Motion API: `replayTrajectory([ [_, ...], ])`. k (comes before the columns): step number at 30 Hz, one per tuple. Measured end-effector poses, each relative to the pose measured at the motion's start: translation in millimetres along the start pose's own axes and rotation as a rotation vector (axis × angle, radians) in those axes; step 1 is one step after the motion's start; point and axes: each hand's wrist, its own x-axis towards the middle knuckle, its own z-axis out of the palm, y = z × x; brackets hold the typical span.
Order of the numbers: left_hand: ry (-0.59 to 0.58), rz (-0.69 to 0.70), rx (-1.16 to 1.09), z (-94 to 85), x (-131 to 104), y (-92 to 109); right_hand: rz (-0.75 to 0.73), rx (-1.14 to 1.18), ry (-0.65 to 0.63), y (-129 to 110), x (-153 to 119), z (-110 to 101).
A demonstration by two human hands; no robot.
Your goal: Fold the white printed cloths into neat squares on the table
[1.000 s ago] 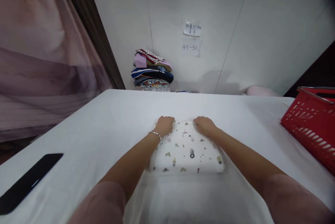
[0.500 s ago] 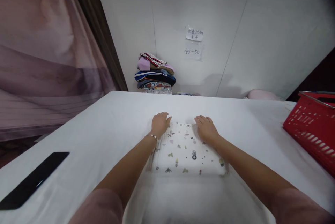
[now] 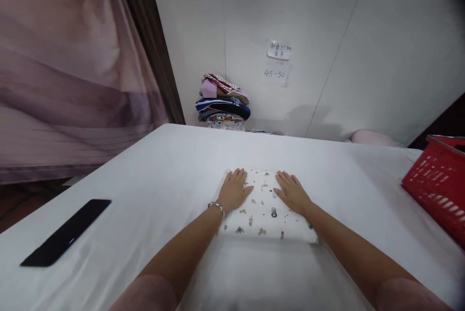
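A folded white cloth (image 3: pixel 267 211) with small printed figures lies on the white-covered table (image 3: pixel 174 165) in front of me. On its left side rests my left hand (image 3: pixel 234 191), palm down with the fingers stretched out. My right hand (image 3: pixel 292 192) lies flat on the cloth's right side, its thumb spread toward the middle. The palms hide parts of both side edges. A bracelet (image 3: pixel 217 207) circles my left wrist.
A black flat object (image 3: pixel 67 233) lies on the table at the left. The red basket (image 3: pixel 436 175) stands at the right edge. Behind the table, a stack of folded fabrics (image 3: pixel 223 102) sits by the wall, below and left of paper signs (image 3: pixel 278 73). A pink curtain (image 3: pixel 65 73) hangs left.
Both hands have moved from the far corners and sides of the folded cloth onto its top, where they now lie flat. The whole view has shifted slightly.
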Motion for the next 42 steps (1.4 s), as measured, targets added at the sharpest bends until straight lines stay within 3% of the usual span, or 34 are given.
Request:
replayTrajectory([
  [5, -0.042, -0.055, -0.164, -12.6, 3, 0, 0.001, 0.063, -0.027, -1, 4, -6],
  [8, 0.061, -0.245, -0.338, -29.9, -10, -5, 0.080, 0.191, -0.015, 0, -3, -15],
  [11, 0.214, -0.529, -0.484, -42.8, -49, -8, 0.317, 0.394, 0.134, 1, -32, -23],
  [13, 0.175, -0.678, -0.582, -43.2, -84, -2, 0.503, 0.580, 0.178, 1, -60, -24],
  [15, 0.090, -0.745, -0.665, -36.8, -113, 11, 0.615, 0.755, 0.132, -1, -86, -23],
  [17, 0.096, -0.718, -0.701, -27.5, -127, 23, 0.654, 0.833, 0.119, -8, -106, -21],
  [20, 0.168, -0.624, -0.757, -19.8, -114, 24, 0.667, 0.812, 0.191, -34, -124, -17],
  [22, 0.236, -0.630, -0.780, -23.3, -90, 9, 0.657, 0.819, 0.201, -60, -136, -13],
  [25, 0.347, -0.705, -0.762, -35.3, -59, -23, 0.502, 0.937, 0.067, -96, -160, -10],
  [27, 0.352, -0.703, -0.751, -40.3, -52, -37, 0.405, 0.981, 0.019, -109, -174, -14],
  [29, 0.327, -0.689, -0.735, -39.8, -56, -43, 0.378, 0.946, 0.065, -108, -181, -24],
  [32, 0.291, -0.679, -0.714, -33.5, -68, -42, 0.324, 0.798, 0.201, -90, -172, -42],
  [36, 0.277, -0.656, -0.678, -32.0, -67, -42, 0.235, 0.573, 0.330, -59, -131, -52],
  [38, 0.270, -0.642, -0.646, -35.0, -58, -44, 0.273, 0.491, 0.293, -46, -104, -48],
  [42, 0.208, -0.622, -0.543, -35.0, -41, -41, 0.413, 0.417, 0.053, -34, -67, -32],
])
